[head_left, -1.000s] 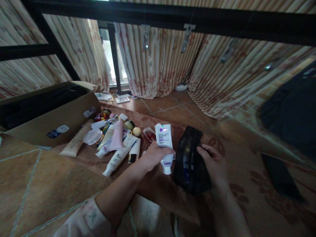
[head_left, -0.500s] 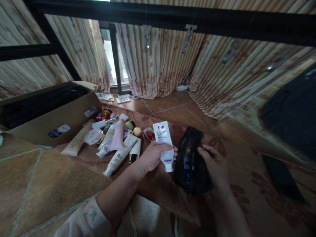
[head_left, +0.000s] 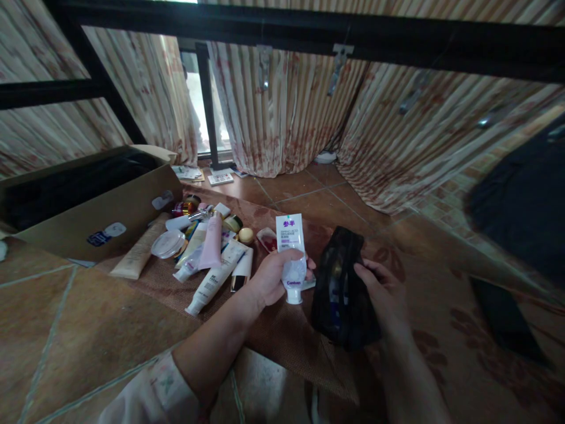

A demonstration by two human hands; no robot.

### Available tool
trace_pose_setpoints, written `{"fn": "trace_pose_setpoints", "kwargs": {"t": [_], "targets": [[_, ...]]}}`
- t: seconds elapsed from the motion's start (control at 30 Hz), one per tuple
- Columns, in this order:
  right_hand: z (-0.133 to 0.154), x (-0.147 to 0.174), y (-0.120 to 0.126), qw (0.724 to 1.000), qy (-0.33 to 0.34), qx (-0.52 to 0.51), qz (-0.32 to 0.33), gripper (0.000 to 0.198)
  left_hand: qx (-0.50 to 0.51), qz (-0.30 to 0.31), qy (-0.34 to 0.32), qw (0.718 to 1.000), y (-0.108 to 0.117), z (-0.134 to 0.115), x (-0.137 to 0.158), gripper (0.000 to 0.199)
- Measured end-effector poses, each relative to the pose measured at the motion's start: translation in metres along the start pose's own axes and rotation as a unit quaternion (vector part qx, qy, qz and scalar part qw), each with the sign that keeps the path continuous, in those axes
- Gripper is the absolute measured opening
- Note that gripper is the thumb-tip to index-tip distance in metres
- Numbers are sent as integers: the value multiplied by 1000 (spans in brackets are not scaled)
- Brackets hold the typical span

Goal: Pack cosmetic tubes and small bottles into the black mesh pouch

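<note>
My left hand [head_left: 271,278] grips a white toothpaste tube [head_left: 291,235] with purple print, its cap pointing down towards me. Beside it, my right hand [head_left: 383,288] holds the right side of a black mesh pouch [head_left: 342,288]; items inside show dimly through the mesh. Left of my left hand lies a pile of cosmetics: a pink tube [head_left: 211,241], a white cream tube [head_left: 216,278], a beige tube [head_left: 139,247], a round clear-lidded jar [head_left: 168,244] and several smaller jars. A small red-and-white packet [head_left: 267,240] lies just behind my left hand.
A cardboard box [head_left: 95,229] with black material inside stands at the left. A dark phone [head_left: 507,318] lies on the brown patterned cloth [head_left: 282,350] at right. Striped curtains [head_left: 282,112] hang behind a black metal bar [head_left: 282,29]. Papers [head_left: 220,178] lie near the window.
The toothpaste tube has turned slightly in my left hand, its cap shifting a little left, and its print now reads more sharply. My right hand and the pouch stay almost the same.
</note>
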State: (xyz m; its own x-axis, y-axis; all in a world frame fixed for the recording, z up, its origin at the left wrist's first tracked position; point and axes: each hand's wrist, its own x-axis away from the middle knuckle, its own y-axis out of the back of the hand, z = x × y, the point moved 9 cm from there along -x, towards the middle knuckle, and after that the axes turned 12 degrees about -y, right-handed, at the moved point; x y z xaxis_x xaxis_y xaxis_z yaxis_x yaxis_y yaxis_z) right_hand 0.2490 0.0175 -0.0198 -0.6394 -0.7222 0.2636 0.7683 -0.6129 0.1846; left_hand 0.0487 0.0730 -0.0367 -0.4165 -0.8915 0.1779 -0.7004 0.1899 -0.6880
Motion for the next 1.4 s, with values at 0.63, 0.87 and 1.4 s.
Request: {"fn": "trace_pose_setpoints", "kwargs": {"t": [0.63,0.87,1.4], "targets": [[5,5,-1,1000,1,-4,1,36,-13,-10,32,999,-2,2,4,23],[6,5,-2,1000,7,-5,1,37,-50,-8,8,999,2,0,1,23],[6,5,-2,1000,3,1,4,36,-51,-19,19,998,3,2,2,16]]}}
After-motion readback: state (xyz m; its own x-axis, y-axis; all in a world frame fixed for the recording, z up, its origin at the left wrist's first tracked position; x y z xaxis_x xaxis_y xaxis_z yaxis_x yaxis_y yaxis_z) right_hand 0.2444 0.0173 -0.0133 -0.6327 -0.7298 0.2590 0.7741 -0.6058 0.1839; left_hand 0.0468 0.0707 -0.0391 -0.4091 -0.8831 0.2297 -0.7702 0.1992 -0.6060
